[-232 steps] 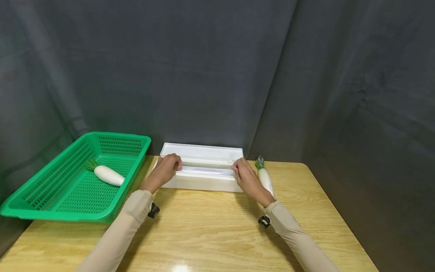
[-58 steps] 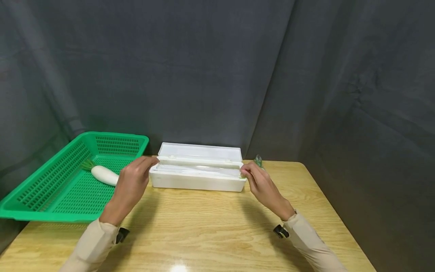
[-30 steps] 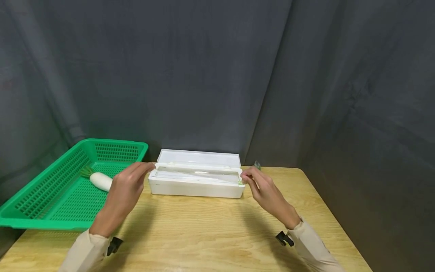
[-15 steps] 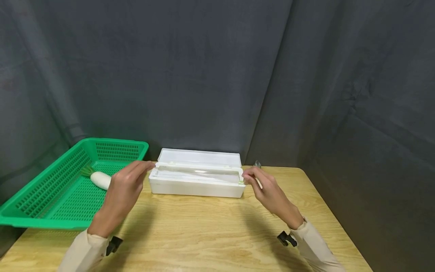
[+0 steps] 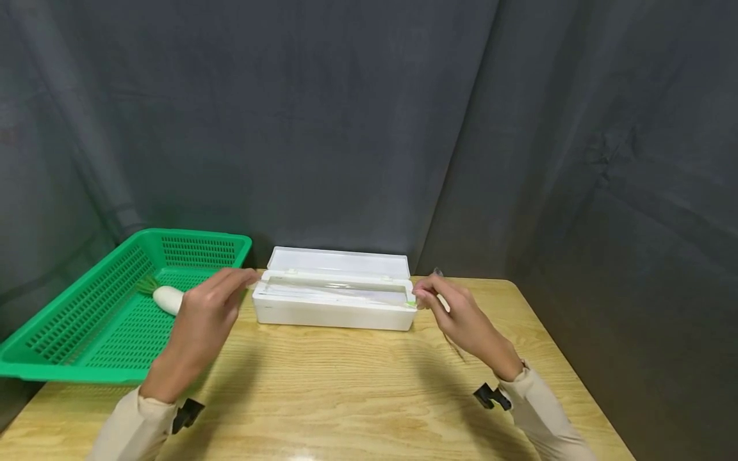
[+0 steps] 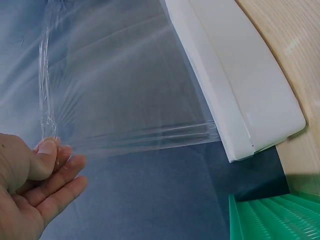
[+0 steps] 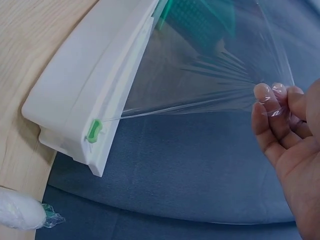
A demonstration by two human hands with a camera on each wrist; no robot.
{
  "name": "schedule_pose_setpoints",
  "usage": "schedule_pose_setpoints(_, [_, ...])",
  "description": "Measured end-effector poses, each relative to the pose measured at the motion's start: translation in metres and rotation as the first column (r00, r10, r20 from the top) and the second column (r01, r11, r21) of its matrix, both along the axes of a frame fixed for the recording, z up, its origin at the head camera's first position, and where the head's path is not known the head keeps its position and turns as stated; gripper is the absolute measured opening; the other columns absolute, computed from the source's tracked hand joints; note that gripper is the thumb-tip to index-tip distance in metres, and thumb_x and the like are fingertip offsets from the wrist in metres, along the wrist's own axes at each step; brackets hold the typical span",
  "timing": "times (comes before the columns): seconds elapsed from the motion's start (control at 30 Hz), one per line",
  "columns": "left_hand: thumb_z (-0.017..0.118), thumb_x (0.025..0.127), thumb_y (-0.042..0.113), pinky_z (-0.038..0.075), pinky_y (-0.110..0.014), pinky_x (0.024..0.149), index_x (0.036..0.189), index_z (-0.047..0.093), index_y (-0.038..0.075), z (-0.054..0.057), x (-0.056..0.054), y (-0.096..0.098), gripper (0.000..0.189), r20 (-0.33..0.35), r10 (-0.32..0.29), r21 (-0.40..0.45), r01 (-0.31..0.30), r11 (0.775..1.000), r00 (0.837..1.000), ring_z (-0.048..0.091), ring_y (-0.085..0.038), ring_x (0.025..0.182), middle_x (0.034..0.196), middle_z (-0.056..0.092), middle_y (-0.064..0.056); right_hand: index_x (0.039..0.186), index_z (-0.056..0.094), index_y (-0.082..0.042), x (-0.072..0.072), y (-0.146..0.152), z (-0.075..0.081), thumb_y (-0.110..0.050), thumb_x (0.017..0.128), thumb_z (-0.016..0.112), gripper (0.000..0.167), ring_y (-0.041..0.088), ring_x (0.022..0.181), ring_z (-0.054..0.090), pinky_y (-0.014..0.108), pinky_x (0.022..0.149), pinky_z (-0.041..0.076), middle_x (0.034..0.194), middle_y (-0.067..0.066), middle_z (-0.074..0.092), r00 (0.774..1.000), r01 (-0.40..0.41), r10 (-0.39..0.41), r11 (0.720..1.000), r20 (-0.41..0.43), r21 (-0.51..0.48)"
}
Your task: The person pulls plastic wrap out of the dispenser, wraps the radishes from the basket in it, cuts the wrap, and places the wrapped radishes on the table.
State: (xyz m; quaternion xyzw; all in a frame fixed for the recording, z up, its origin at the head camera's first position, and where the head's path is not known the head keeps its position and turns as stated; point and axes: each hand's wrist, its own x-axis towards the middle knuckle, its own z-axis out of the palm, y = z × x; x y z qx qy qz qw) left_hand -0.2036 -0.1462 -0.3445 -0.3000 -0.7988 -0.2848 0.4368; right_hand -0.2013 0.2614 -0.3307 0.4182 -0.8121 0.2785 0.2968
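Note:
A sheet of clear plastic wrap [image 6: 130, 85] stretches out of a white wrap dispenser [image 5: 334, 315], whose lid [image 5: 340, 261] stands raised at the back. My left hand [image 5: 198, 323] pinches one corner of the film between thumb and fingers, off the dispenser's left end. The opposite corner is pinched by my right hand [image 5: 469, 326], near the right end. In both wrist views the film looks taut and gathers into creases at the fingertips. A small green slider [image 7: 94, 131] sits at the dispenser's right end, beside the film's edge.
On the left stands a green perforated basket [image 5: 75, 373] with a white radish [image 5: 168, 299] in it, partly covered by my left hand. A film-wrapped radish [image 7: 20, 210] lies right of the dispenser. Dark curtains [image 5: 346, 128] enclose the wooden table [image 5: 334, 384].
Earlier both hands were down at the dispenser's opening. Since then they have spread apart and drawn back towards me, pulling the film out. Over the last second they shift only slightly.

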Motion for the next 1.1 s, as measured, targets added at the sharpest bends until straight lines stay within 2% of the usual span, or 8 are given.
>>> schedule_pose_setpoints(0.13, [0.076, 0.077, -0.026, 0.038, 0.001, 0.095, 0.108, 0.077, 0.001, 0.003, 0.001, 0.001, 0.041, 0.003, -0.018, 0.016, 0.018, 1.0, 1.0, 0.076, -0.028, 0.09, 0.1, 0.076, -0.009, 0.103, 0.063, -0.003, 0.001, 0.002, 0.003, 0.002, 0.102, 0.061, 0.005, 0.01, 0.078, 0.061, 0.014, 0.076, 0.049, 0.092, 0.003, 0.066, 1.0, -0.005, 0.005, 1.0, 0.018, 0.015])
schedule_pose_setpoints(0.27, [0.077, 0.078, -0.024, 0.042, 0.0, 0.093, 0.107, 0.078, 0.0, 0.006, 0.0, 0.0, 0.038, -0.011, -0.023, 0.007, 0.023, 1.0, 1.0, 0.077, -0.026, 0.088, 0.099, 0.077, -0.009, 0.101, 0.063, -0.004, 0.002, 0.004, 0.006, 0.017, 0.092, 0.066, 0.022, 0.011, 0.077, 0.062, 0.014, 0.075, 0.05, 0.091, 0.001, 0.065, 0.999, -0.025, 0.024, 1.0, 0.035, 0.017])
schedule_pose_setpoints(0.37, [0.077, 0.077, -0.024, 0.044, -0.002, 0.091, 0.107, 0.078, -0.001, 0.007, 0.001, -0.001, 0.038, -0.02, -0.02, -0.005, 0.02, 1.0, 1.0, 0.077, -0.025, 0.088, 0.099, 0.077, -0.01, 0.101, 0.063, -0.004, 0.002, 0.004, 0.008, 0.021, 0.088, 0.067, 0.029, 0.012, 0.076, 0.063, 0.014, 0.075, 0.051, 0.09, 0.0, 0.065, 0.999, -0.039, 0.039, 0.999, 0.036, 0.016])
schedule_pose_setpoints(0.6, [0.074, 0.078, -0.027, 0.039, 0.001, 0.096, 0.107, 0.077, -0.003, 0.008, 0.004, -0.002, 0.038, -0.003, -0.043, 0.022, 0.043, 0.999, 0.999, 0.076, -0.03, 0.089, 0.099, 0.076, -0.013, 0.1, 0.065, -0.004, 0.004, 0.003, 0.012, 0.023, 0.085, 0.069, 0.031, 0.012, 0.075, 0.062, 0.015, 0.075, 0.05, 0.088, 0.0, 0.065, 0.998, -0.048, 0.048, 0.999, 0.031, 0.0])
schedule_pose_setpoints(0.8, [0.069, 0.081, -0.027, 0.039, 0.0, 0.097, 0.107, 0.076, -0.004, 0.007, 0.005, -0.002, 0.036, -0.016, -0.056, 0.036, 0.057, 0.998, 0.998, 0.074, -0.031, 0.088, 0.098, 0.075, -0.014, 0.101, 0.065, -0.007, 0.007, 0.003, 0.016, 0.024, 0.084, 0.069, 0.035, 0.011, 0.075, 0.062, 0.014, 0.083, 0.05, 0.088, 0.0, 0.065, 0.998, -0.056, 0.056, 0.998, 0.015, -0.018])
schedule_pose_setpoints(0.9, [0.068, 0.083, -0.025, 0.041, -0.002, 0.098, 0.108, 0.076, -0.004, 0.009, 0.006, -0.003, 0.034, -0.024, -0.057, 0.034, 0.058, 0.998, 0.998, 0.074, -0.026, 0.091, 0.099, 0.075, -0.014, 0.103, 0.065, -0.007, 0.007, 0.004, 0.017, 0.022, 0.085, 0.069, 0.035, 0.012, 0.074, 0.061, 0.015, 0.079, 0.05, 0.088, 0.0, 0.064, 0.998, -0.069, 0.069, 0.997, 0.013, -0.024])
schedule_pose_setpoints(1.1, [0.07, 0.077, -0.03, 0.042, -0.003, 0.098, 0.108, 0.076, -0.003, 0.011, 0.009, -0.002, 0.041, -0.066, -0.057, 0.05, 0.06, 0.997, 0.996, 0.073, -0.017, 0.094, 0.099, 0.076, -0.015, 0.103, 0.066, -0.008, 0.008, 0.006, 0.019, 0.018, 0.09, 0.068, 0.029, 0.012, 0.075, 0.061, 0.017, 0.075, 0.051, 0.087, -0.002, 0.064, 0.996, -0.071, 0.072, 0.997, 0.043, -0.023])
